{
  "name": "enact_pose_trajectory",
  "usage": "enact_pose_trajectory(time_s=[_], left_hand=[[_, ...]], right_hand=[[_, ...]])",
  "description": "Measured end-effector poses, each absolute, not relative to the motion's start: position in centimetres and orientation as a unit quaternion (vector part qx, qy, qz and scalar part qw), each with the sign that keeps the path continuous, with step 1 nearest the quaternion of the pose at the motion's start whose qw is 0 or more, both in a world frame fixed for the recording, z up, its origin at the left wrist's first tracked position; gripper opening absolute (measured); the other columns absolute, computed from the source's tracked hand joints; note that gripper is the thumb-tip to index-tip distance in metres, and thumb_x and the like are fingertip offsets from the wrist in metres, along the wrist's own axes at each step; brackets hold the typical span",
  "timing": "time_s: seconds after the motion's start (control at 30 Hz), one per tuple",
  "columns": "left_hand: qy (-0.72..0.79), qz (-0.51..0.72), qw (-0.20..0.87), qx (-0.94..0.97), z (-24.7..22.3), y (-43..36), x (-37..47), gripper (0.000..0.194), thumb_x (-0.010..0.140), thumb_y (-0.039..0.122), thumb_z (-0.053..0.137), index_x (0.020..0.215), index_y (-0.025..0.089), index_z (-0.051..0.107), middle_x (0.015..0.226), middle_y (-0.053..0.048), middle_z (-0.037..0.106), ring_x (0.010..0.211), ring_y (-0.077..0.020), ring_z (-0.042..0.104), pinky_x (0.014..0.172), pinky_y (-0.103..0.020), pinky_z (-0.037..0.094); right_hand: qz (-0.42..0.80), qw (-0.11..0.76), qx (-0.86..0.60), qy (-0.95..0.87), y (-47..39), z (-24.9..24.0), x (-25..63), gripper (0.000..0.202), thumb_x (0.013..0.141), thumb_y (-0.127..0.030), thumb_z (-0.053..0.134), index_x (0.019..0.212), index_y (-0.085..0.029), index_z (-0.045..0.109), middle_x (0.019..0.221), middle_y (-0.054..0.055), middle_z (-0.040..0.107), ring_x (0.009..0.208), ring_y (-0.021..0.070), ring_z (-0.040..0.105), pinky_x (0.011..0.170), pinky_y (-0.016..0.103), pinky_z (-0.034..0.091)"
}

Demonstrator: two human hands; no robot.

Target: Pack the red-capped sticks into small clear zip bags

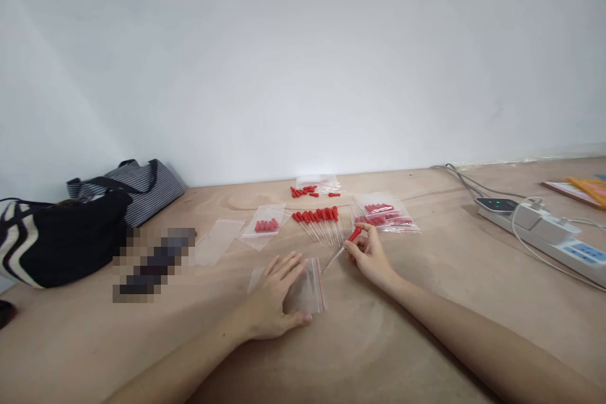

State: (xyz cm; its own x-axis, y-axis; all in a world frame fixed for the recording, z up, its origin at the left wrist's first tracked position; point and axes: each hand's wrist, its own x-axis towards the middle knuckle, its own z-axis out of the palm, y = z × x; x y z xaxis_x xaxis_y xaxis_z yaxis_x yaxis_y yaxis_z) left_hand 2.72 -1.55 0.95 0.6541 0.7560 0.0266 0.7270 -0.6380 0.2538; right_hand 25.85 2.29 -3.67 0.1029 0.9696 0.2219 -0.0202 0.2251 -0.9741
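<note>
My left hand point(279, 300) lies spread over a clear zip bag point(303, 290), its red-lined edge facing right. Between the fingers of my right hand point(372, 255) is a dropper point(353, 234) with a red rubber bulb and a thin clear tube. The tube slants down to the left, its tip by the bag's red-lined edge; whether it is inside, I cannot tell. Just beyond my hands, several more red-bulbed droppers point(322, 216) lie fanned in a row, tubes toward me.
Filled bags of red bulbs point(386, 218) lie right of the row, another bag with red bulbs point(266, 225) left of it. Loose red bulbs point(303, 191) sit near the wall. Flat clear bags point(220, 241) and cloth bags point(66, 240) are at left, a power strip point(558, 240) at right.
</note>
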Motion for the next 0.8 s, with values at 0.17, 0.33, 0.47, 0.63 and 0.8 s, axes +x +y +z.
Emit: enact_pose_trajectory(time_s=[0.17,0.33,0.47,0.63,0.8], left_hand=[[0.427,0.063,0.134,0.892,0.2,-1.6,3.4,0.08,0.073,0.056,0.051,0.135,0.016,0.019,0.139,-0.011,0.024,0.127,-0.0246,0.02,0.105,-0.045,0.013],[0.427,0.066,0.136,0.891,0.3,-1.6,3.3,0.081,0.072,0.055,0.053,0.134,0.016,0.019,0.138,-0.011,0.026,0.127,-0.0238,0.022,0.105,-0.045,0.012],[0.422,0.08,0.141,0.892,0.2,-1.4,3.5,0.079,0.072,0.051,0.055,0.134,0.018,0.02,0.138,-0.011,0.028,0.126,-0.0244,0.023,0.104,-0.046,0.014],[0.407,0.103,0.15,0.895,0.0,-0.7,4.5,0.076,0.072,0.049,0.056,0.133,0.017,0.023,0.136,-0.012,0.031,0.125,-0.0262,0.026,0.103,-0.047,0.015],[0.399,0.121,0.154,0.896,-0.3,0.0,5.4,0.074,0.074,0.048,0.054,0.132,0.016,0.024,0.134,-0.013,0.034,0.123,-0.026,0.029,0.103,-0.047,0.018]], right_hand=[[0.426,0.574,-0.462,-0.525,2.1,-3.8,25.4,0.044,0.07,-0.032,0.054,0.104,-0.021,0.029,0.051,-0.01,0.043,0.046,0.0111,0.048,0.048,0.023,0.036],[0.433,0.576,-0.466,-0.513,1.8,-3.5,25.1,0.044,0.069,-0.035,0.055,0.102,-0.021,0.029,0.05,-0.011,0.043,0.045,0.0108,0.047,0.047,0.023,0.036],[0.451,0.575,-0.457,-0.508,1.5,-3.4,24.7,0.043,0.07,-0.04,0.055,0.1,-0.021,0.031,0.052,-0.01,0.045,0.045,0.0103,0.047,0.047,0.023,0.037],[0.465,0.556,-0.439,-0.531,1.4,-3.7,24.7,0.037,0.071,-0.045,0.054,0.094,-0.02,0.038,0.06,-0.005,0.052,0.051,0.0107,0.051,0.05,0.024,0.038],[0.451,0.477,-0.432,-0.618,1.9,-3.5,26.1,0.029,0.063,-0.038,0.065,0.08,-0.017,0.054,0.06,-0.003,0.055,0.054,0.0103,0.049,0.054,0.025,0.037]])
